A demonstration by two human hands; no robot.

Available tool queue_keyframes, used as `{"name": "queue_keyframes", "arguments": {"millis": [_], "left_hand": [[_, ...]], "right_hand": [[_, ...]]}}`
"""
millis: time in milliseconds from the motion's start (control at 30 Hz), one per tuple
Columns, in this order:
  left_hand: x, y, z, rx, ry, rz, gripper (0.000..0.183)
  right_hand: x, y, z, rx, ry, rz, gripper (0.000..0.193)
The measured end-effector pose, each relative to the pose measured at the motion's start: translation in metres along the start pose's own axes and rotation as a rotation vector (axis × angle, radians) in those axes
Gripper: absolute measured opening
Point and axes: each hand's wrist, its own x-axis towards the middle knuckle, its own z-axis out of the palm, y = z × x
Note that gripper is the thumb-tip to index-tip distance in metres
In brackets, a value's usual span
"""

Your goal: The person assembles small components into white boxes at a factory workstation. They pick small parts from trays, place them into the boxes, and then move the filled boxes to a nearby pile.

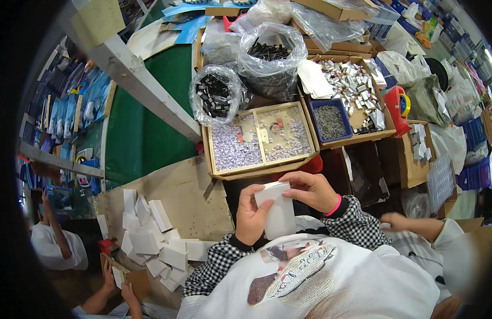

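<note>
A small white box (pixel 279 215) stands tilted in front of my chest, held between both hands. My left hand (pixel 251 217) wraps its left side, thumb across the front face. At the top edge my right hand (pixel 316 192) pinches with thumb and fingers, at what looks like the flap. Just beyond my hands is a shallow wooden tray (pixel 259 135) with two compartments of tiny pale purple pieces. Left of my left forearm, several white boxes (pixel 145 242) lie in a loose pile on a brown cardboard sheet (pixel 203 196).
Behind the tray stand clear bags of black parts (pixel 214 98). A blue bin (pixel 313 114) of small metal pieces sits in a carton (pixel 357 139) with silvery parts. A metal post (pixel 142 80) slants at left. Co-workers' hands show at lower left (pixel 110 276) and right (pixel 396 221).
</note>
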Motion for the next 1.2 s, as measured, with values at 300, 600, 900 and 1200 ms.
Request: {"name": "queue_keyframes", "arguments": {"millis": [300,600,900,1200], "left_hand": [[0.004,0.009,-0.001,0.055,-0.033,-0.028,0.029],[0.003,0.014,0.006,-0.018,0.036,0.005,0.021],[0.006,0.020,0.005,0.348,0.087,0.057,0.018],[0.005,0.012,0.001,0.124,-0.009,-0.041,0.018]], "right_hand": [[0.001,-0.001,0.001,0.037,0.022,-0.051,0.021],[0.003,0.003,0.011,0.314,0.067,0.034,0.026],[0.003,0.004,0.012,0.148,0.019,-0.027,0.022],[0.008,0.012,0.008,0.257,0.013,-0.024,0.019]]}}
